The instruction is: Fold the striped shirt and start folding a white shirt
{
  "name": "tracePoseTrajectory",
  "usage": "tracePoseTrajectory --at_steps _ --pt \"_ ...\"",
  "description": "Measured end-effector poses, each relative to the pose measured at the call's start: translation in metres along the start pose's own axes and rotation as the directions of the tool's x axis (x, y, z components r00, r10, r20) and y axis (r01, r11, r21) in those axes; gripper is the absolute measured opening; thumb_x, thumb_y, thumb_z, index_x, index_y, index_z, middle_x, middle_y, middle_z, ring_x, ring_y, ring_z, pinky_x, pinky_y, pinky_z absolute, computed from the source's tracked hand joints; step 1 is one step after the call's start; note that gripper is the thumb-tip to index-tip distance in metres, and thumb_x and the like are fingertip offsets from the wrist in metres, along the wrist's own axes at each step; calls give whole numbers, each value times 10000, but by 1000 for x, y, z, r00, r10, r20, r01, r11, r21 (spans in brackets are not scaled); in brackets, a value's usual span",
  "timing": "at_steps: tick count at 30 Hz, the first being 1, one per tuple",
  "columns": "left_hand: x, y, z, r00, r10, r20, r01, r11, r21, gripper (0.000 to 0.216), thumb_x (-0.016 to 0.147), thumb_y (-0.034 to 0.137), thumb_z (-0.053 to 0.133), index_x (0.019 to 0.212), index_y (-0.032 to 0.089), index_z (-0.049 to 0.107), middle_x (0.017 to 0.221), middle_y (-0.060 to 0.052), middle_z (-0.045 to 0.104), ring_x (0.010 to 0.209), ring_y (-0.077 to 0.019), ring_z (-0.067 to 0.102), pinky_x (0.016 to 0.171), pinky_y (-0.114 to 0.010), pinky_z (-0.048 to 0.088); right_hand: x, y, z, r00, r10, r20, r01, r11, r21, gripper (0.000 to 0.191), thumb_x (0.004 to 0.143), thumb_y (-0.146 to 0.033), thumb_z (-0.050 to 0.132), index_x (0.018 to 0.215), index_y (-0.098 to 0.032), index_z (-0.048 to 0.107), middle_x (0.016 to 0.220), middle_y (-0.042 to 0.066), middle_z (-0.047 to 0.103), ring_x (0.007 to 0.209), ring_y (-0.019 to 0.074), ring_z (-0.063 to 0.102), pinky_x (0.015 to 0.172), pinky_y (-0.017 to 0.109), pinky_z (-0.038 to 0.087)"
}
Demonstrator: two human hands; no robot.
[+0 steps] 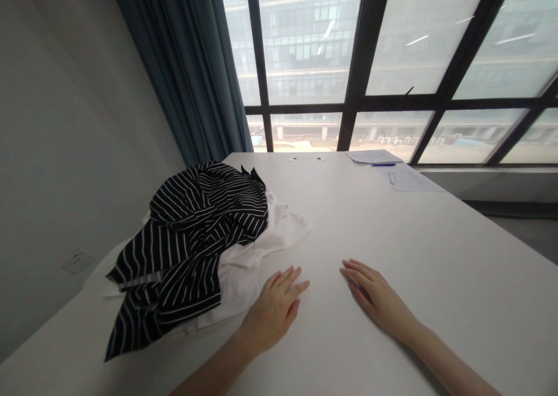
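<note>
My left hand point(274, 307) lies flat, palm down, on the white table point(370, 227), its fingers together and empty, right beside the edge of a white garment point(244, 271). My right hand point(375, 296) rests flat on the table a short way to the right, also holding nothing. A black garment with thin white stripes point(192, 233) is heaped on top of the white one at the left of the table, part of it hanging toward the near left edge.
Papers point(374, 156) and a blue pen point(383, 164) lie at the far end by the window, with another sheet point(412, 181) nearer. A dark teal curtain point(192, 64) hangs at the back left. A grey wall runs along the left.
</note>
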State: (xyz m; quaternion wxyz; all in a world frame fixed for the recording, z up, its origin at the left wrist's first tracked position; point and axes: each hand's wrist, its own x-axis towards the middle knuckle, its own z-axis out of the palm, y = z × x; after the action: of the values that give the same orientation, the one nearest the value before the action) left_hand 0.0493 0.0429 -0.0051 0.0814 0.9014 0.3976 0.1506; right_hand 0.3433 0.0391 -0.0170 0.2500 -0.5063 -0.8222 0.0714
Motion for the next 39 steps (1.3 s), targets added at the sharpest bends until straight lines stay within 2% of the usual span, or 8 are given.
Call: tracePoseTrajectory --at_steps 39 --pt "0 2 -2 1000 -8 30 7 1000 30 474 935 122 423 1383 277 452 1515 -42 399 1412 -188 334 1152 -462 320 -1 2 2 1000 -23 3 23 999 -29 347 974 -301 435 1278 -228 584 1371 86 571 1300 242 487 1070 458 436"
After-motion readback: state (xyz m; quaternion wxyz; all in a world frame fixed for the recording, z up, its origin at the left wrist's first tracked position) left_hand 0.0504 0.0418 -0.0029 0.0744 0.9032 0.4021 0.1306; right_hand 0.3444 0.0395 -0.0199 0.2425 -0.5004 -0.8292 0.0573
